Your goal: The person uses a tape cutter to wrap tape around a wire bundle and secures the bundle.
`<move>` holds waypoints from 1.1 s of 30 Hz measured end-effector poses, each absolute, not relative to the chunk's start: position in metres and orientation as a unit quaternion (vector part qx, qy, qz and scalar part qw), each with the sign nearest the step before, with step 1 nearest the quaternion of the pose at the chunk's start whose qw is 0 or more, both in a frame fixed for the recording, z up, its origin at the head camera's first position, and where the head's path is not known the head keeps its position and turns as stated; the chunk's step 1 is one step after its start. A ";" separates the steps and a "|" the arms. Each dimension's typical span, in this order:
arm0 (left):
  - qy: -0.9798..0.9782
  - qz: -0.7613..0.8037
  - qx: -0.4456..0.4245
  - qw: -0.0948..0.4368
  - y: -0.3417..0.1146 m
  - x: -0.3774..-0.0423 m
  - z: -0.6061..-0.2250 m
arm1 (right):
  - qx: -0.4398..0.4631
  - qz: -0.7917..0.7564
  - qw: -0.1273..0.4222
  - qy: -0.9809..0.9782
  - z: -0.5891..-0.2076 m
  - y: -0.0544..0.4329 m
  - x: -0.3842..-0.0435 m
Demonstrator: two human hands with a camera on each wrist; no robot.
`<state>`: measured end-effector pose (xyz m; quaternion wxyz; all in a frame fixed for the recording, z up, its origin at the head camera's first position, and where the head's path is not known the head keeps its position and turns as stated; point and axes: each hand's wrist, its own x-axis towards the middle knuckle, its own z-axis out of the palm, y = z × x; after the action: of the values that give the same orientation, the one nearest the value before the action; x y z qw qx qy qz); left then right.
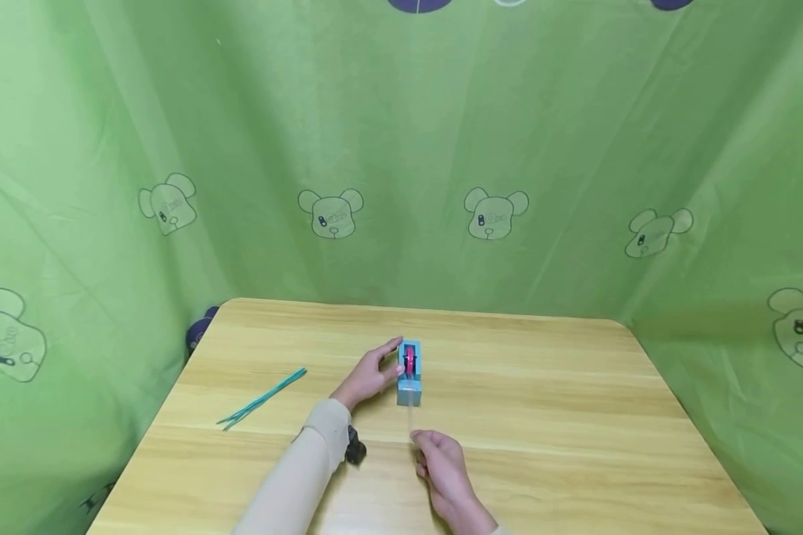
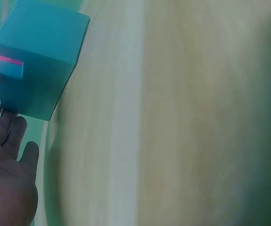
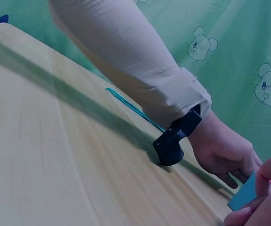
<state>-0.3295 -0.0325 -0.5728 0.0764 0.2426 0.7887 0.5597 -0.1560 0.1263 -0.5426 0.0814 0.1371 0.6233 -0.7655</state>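
Note:
A blue tape dispenser (image 1: 409,395) with a pink roll core (image 1: 410,361) stands on the table near its middle. My left hand (image 1: 366,377) holds it from the left side, thumb near the roll and forefinger at the far corner. In the left wrist view the dispenser (image 2: 43,28) shows its flat side, with the thumb against it. A clear strip of tape (image 1: 411,417) runs from the dispenser's front toward me. My right hand (image 1: 444,468) pinches the strip's end between thumb and forefinger; in the right wrist view the fingers cover part of the dispenser.
A bundle of thin teal strands (image 1: 262,400) lies on the wooden table (image 1: 542,446), left of my left hand. A black wrist camera (image 1: 355,447) hangs under the left sleeve. Green curtain (image 1: 408,267) printed with mouse heads encloses the table's back and sides.

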 end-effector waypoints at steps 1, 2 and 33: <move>0.788 0.560 0.244 0.075 -0.032 -0.330 -0.572 | 0.136 -0.766 0.082 0.623 -0.542 0.126 -0.155; 0.789 0.559 0.245 0.074 -0.033 -0.330 -0.572 | 0.134 -0.766 0.083 0.623 -0.542 0.126 -0.154; 0.794 0.557 0.226 0.086 -0.036 -0.320 -0.564 | 0.132 -0.748 0.078 0.646 -0.545 0.128 -0.139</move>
<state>-0.3197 -0.0360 -0.5645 0.0860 0.2263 0.7943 0.5571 -0.1392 0.1280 -0.5454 0.0781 0.1317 0.6462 -0.7477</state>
